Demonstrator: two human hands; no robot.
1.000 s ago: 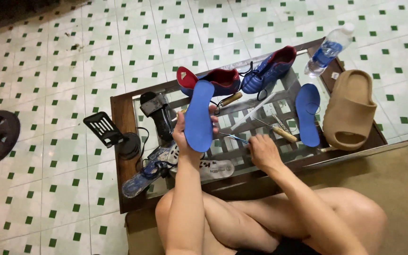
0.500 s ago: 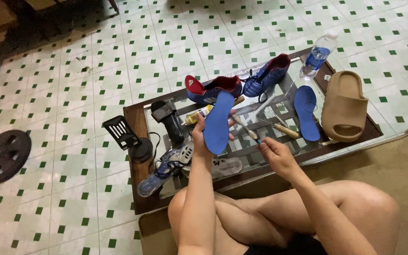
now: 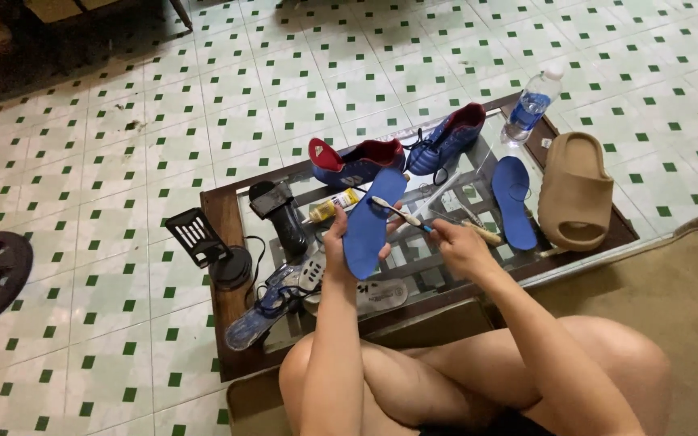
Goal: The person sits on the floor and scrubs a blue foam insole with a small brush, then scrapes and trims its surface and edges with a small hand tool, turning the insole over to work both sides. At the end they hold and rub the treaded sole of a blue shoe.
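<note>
Holding a blue insole upright over the glass table, your left hand is gripping its edge; your right hand is pinching a toothbrush against its top. Second insole is lying untouched at three o'clock.

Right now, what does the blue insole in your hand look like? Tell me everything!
The blue insole is long, flat and foot-shaped, looks like soft foam or fabric. The left hand holds it by one edge, tilted up above the glass table. The right hand holds a toothbrush whose head touches its upper part.
</note>
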